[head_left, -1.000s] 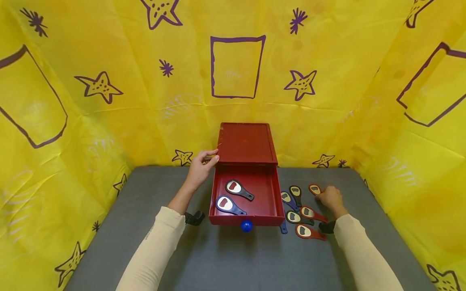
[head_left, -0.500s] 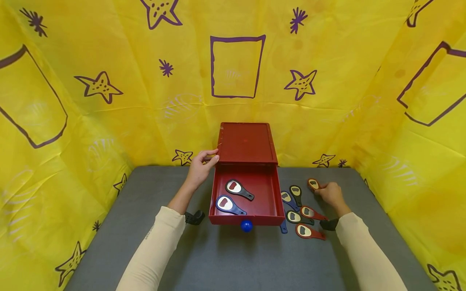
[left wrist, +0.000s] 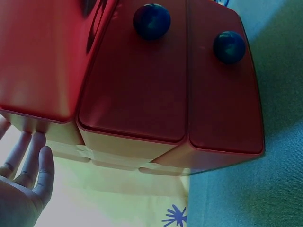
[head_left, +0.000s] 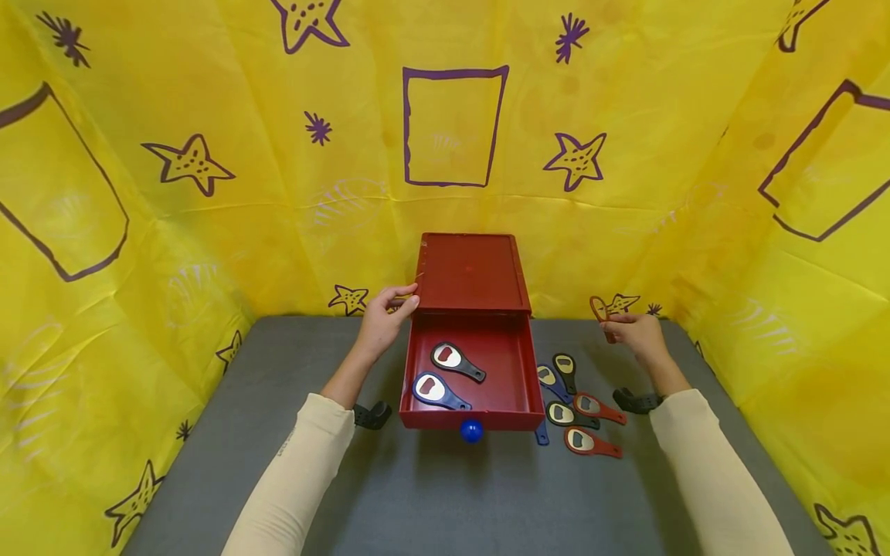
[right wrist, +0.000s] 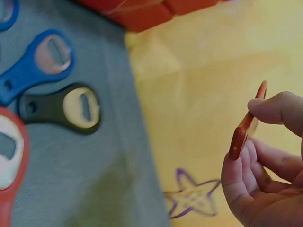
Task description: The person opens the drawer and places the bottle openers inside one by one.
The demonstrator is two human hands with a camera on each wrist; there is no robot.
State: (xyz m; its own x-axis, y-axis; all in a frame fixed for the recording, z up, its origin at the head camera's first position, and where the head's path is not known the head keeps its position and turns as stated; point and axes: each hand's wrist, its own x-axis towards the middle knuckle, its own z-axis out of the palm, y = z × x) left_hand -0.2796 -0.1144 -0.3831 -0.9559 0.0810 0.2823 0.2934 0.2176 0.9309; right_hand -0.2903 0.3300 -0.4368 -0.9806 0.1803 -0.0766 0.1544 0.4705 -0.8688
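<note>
My right hand point(head_left: 643, 337) pinches a red bottle opener point(right wrist: 245, 125) between thumb and fingers, raised above the table at the back right. In the right wrist view the opener appears edge-on. My left hand point(head_left: 381, 324) touches the left side of the red drawer unit point(head_left: 469, 270) with its fingers extended. The top drawer point(head_left: 445, 421) is pulled out. Inside lie a black bottle opener point(head_left: 473, 373) and a blue bottle opener point(head_left: 453, 400). Right of the unit lie several more openers, among them a red one point(head_left: 603, 447) and a black one point(head_left: 585, 422).
Two lower drawer fronts point(left wrist: 137, 94) with blue knobs are closed beneath the open one. Part of a blue opener point(head_left: 541, 435) on the table is hidden by the drawer. Yellow patterned cloth point(head_left: 480, 208) hangs behind and beside the grey table point(head_left: 445, 502).
My right hand has lifted the red bottle opener off the table, up and slightly back, turning it from face-up to nearly edge-on. My left hand and the drawer have stayed put.
</note>
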